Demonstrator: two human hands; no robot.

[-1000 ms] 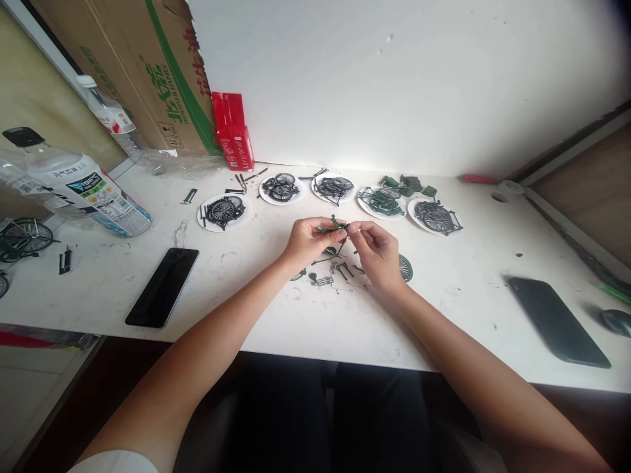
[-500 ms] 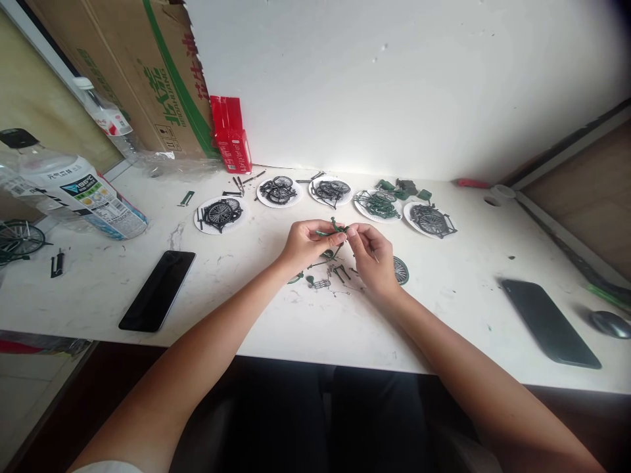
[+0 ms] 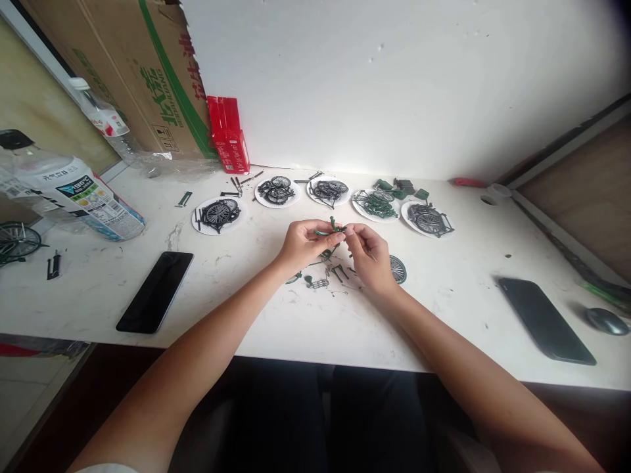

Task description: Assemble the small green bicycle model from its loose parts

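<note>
Above the middle of the white table, my left hand (image 3: 306, 244) pinches a small green model-bicycle part (image 3: 334, 225) between thumb and fingers. My right hand (image 3: 369, 255) is closed at the right end of the same part, its fingertips meeting those of the left; its fingers hide how the part is gripped there. Below the hands lie loose bits: a small wire rack (image 3: 319, 284), thin green pieces (image 3: 339, 272) and fine wires. A spoked wheel (image 3: 397, 269) rests beside my right hand, partly covered by it.
Paper plates with dark model-bicycle parts (image 3: 219, 215) and green ones (image 3: 377, 204) line the back. A phone (image 3: 155, 292) lies left, a dark slab (image 3: 546, 320) and a mouse (image 3: 607, 320) right. A large bottle (image 3: 93, 197), red box (image 3: 231, 141) and carton (image 3: 148, 79) stand back left.
The whole view has shifted very slightly. Both hands keep their hold on the green part, with hardly any movement of the fingers.
</note>
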